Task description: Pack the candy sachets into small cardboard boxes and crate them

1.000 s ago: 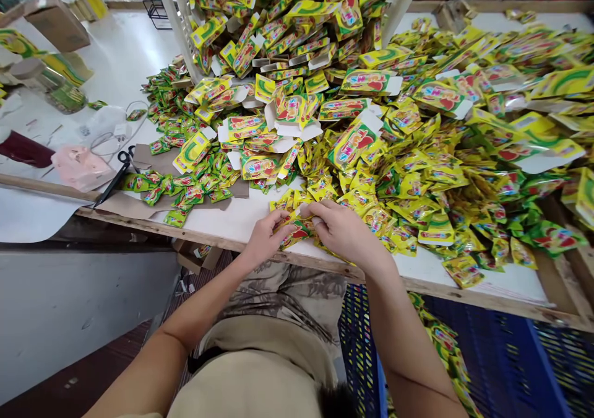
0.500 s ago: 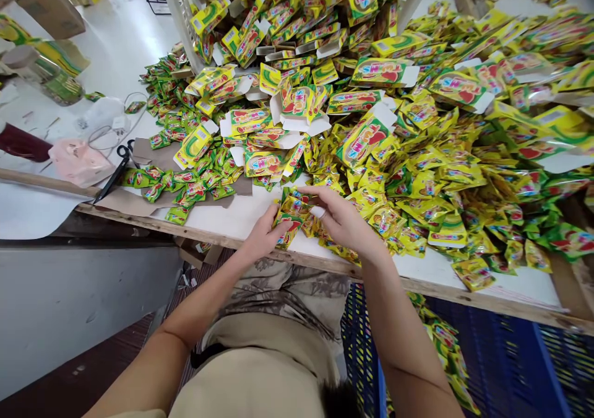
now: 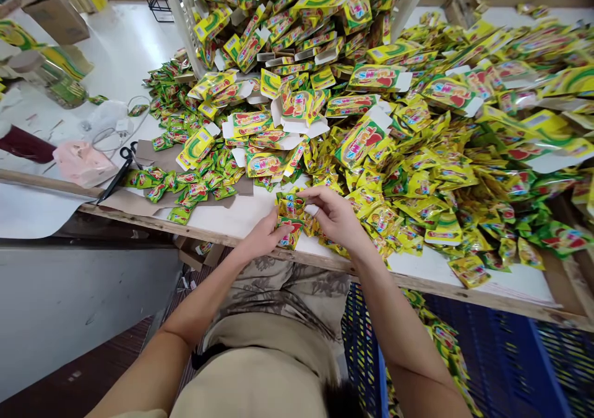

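Note:
Near the table's front edge, my left hand (image 3: 260, 239) is closed around the lower left of a small green and yellow candy box (image 3: 289, 232) with a red fruit print. Yellow and green sachets (image 3: 292, 204) show at the box's upper end. My right hand (image 3: 335, 217) is bent over the right side of the box, its fingertips at the sachets by the upper edge. What lies between those right fingertips is partly hidden. Loose yellow sachets (image 3: 369, 198) lie just beyond the right hand, and printed boxes (image 3: 263, 163) with white flaps lie behind.
A white rack (image 3: 193, 52) heaped with boxes stands at the back. Green sachets (image 3: 192, 189) lie on cardboard to the left, near black scissors (image 3: 116, 176) and a pink plastic bag (image 3: 84, 163). A blue crate (image 3: 364, 337) is below the table's wooden edge (image 3: 325, 262).
The view has shifted slightly. The sachets at the box's upper end now show their printed faces more, and my right fingers have moved a little. My left hand keeps its hold.

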Available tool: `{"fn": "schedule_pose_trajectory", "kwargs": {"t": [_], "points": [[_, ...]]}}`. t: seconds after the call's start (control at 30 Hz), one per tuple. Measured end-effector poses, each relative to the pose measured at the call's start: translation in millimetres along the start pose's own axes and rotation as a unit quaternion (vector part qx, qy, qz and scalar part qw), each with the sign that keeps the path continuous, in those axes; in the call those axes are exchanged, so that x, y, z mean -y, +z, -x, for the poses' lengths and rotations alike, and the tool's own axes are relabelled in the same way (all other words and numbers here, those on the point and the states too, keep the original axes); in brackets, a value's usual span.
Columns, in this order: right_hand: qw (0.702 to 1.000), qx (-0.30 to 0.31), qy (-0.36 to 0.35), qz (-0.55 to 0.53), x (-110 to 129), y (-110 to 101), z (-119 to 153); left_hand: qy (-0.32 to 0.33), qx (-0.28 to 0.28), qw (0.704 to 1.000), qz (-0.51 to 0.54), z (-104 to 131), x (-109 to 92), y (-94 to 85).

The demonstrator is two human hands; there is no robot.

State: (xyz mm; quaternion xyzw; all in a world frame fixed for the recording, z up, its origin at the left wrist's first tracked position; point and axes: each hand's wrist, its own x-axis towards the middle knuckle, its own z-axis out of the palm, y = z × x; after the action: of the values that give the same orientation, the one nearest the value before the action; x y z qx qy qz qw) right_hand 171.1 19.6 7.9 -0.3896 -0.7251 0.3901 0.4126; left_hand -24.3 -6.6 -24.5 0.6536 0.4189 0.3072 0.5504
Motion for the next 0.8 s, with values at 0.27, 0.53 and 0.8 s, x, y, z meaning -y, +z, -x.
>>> {"fn": "schedule_pose_trajectory", "kwargs": {"t": [0.27, 0.53, 0.8], "points": [[0.998, 0.038, -0.028, 0.041, 8, -2, -8, -0.038, 0.008, 0.999, 0.001, -1, 3, 0.4], [0.991, 0.051, 0.026, 0.120, 11, -13, 5, 0.024, -0.109, 0.988, 0.104, -13, -15, 4.3], [0.986, 0.021, 0.065, 0.152, 19, -16, -1, 0.001, -0.122, 0.986, 0.115, -21, -31, 1.3]]}}
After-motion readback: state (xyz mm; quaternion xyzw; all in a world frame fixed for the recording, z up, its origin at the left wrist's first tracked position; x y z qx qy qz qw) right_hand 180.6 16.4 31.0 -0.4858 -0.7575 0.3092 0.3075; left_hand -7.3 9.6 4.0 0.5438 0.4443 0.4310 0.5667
